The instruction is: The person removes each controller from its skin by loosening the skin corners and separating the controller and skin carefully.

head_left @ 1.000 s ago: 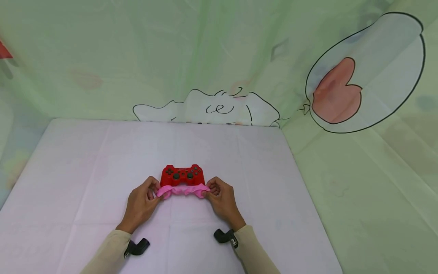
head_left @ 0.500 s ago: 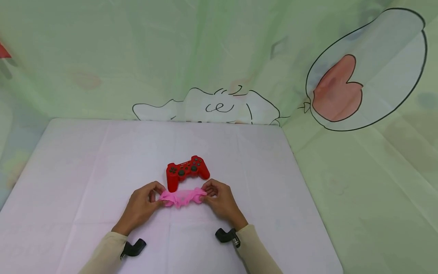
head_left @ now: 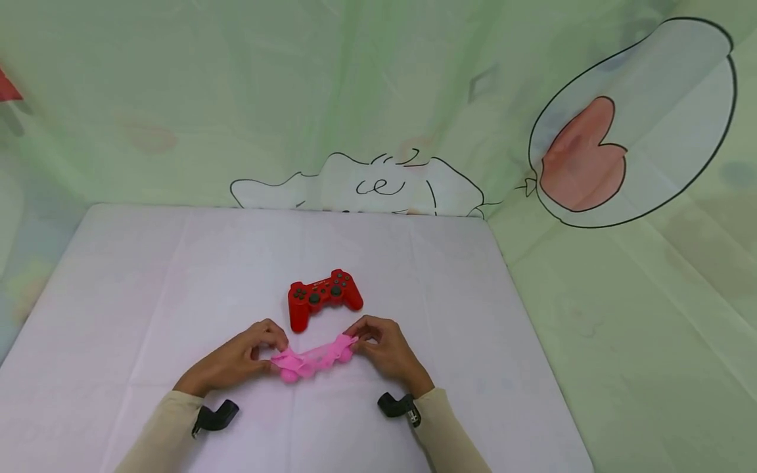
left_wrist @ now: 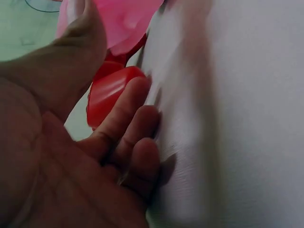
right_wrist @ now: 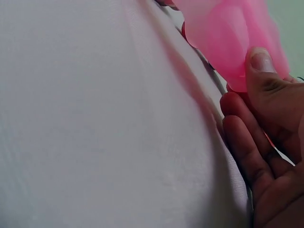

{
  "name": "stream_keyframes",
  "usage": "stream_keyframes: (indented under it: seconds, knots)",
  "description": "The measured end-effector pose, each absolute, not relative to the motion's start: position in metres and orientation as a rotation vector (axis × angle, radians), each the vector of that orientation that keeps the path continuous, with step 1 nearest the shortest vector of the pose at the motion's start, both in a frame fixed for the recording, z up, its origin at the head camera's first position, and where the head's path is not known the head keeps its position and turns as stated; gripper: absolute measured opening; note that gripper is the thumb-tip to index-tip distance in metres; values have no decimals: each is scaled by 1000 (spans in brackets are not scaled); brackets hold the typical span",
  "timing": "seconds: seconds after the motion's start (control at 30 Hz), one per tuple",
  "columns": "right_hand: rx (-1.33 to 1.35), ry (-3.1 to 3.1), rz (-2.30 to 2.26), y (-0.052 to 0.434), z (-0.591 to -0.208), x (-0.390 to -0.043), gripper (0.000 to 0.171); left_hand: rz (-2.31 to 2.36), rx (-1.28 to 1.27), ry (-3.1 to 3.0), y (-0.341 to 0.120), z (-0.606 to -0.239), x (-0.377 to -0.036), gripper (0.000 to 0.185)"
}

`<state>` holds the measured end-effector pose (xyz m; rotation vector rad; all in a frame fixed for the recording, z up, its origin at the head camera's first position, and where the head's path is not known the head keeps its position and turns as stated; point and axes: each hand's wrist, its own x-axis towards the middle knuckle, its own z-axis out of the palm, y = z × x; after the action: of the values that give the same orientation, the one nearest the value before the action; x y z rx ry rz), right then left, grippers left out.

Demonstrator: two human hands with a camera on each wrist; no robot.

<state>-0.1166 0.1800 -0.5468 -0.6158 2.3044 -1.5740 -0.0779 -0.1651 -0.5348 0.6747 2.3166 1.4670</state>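
Note:
A soft pink silicone controller cover [head_left: 313,360] is stretched between my two hands, low over the white table. My left hand [head_left: 239,355] pinches its left end, and my right hand [head_left: 387,348] pinches the right end. In the left wrist view, my thumb lies along the pink cover [left_wrist: 130,21] while the lower fingers are loosely curled near the table. The right wrist view has my thumb pressed on the rounded end of the cover [right_wrist: 221,40]. Just beyond the cover lies a red game controller [head_left: 325,292], face up and turned slightly, touched by neither hand.
A white cloth covers the table [head_left: 177,282]. Green printed fabric [head_left: 266,98] hangs behind it and along the right side. Each wrist carries a small black camera, such as the left one [head_left: 215,416].
The cover, earlier against the controller's near side, has moved toward me and tilted, its left end lower. The controller turned and shifted slightly right, then stayed put. My left hand has moved nearer me.

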Motion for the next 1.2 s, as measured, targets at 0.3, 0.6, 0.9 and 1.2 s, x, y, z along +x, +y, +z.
stream_keyframes:
  seconds: [0.3, 0.6, 0.9, 1.2]
  knots:
    - [-764, 2233, -1519, 187, -547, -116, 17, 1377, 762, 2182, -175, -527, -80, 8]
    - [-694, 2365, -1302, 182, -536, -110, 29, 1517, 722, 2390, -164, -536, -73, 30]
    - [-822, 2320, -1301, 172, -523, -113, 47, 1536, 343, 2597, -154, -538, -54, 39]
    - [-898, 2321, -1312, 127, -510, -116, 26, 1452, 104, 2786, -133, -538, -26, 29]
